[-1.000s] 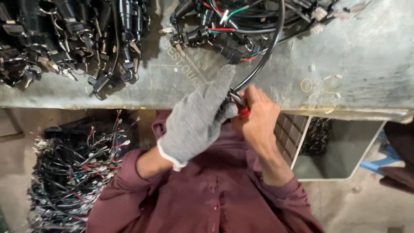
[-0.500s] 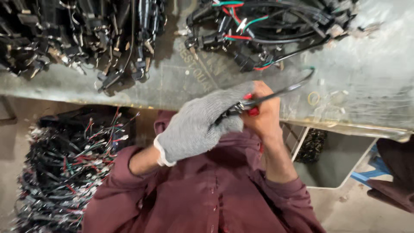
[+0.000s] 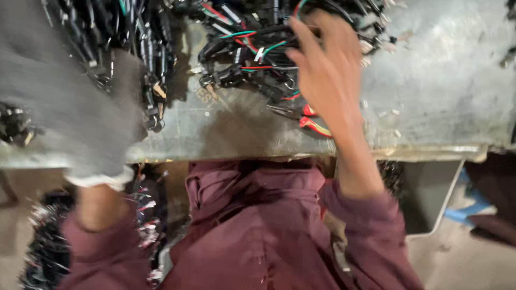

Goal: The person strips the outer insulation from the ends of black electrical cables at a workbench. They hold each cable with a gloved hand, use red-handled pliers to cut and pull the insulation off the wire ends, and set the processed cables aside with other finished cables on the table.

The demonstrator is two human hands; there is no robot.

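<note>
**A:** Start on the left. What is the gloved hand doing?

**B:** The left hand (image 3: 70, 102), in a grey knit glove, is blurred with motion over the pile of black cable assemblies (image 3: 137, 48) on the left part of the metal bench (image 3: 430, 91). I cannot tell whether it is gripping anything; the smear hides the fingers.

**A:** And moving across?

**B:** Between the two hands lies a bare, scuffed patch of bench. Just beyond it, under the bare hand's fingertips, sits a tangled bundle of wire harnesses (image 3: 252, 48), black leads with red, green and white strands.

**A:** So the right hand is on that bundle?

**B:** The right hand (image 3: 328, 70) is bare, fingers spread and reaching into the top of the bundle. It looks to be touching the wires, not clamped on any one lead. Beside its wrist, on the bench, lies a red-handled cutter (image 3: 309, 121), untouched by either hand.

**A:** How far along would you judge the work?

**B:** Mid-run, I'd say. With the tool set down and the hand going to the bundle, one piece seems finished and another is being picked. Plenty is left: both heaps on the bench are large. Below the left hand, off the bench edge, another mass of wires (image 3: 43, 241) sits by the floor; whether that is done stock I cannot say. Right of the right arm stands a pale bin (image 3: 430, 198).
</note>
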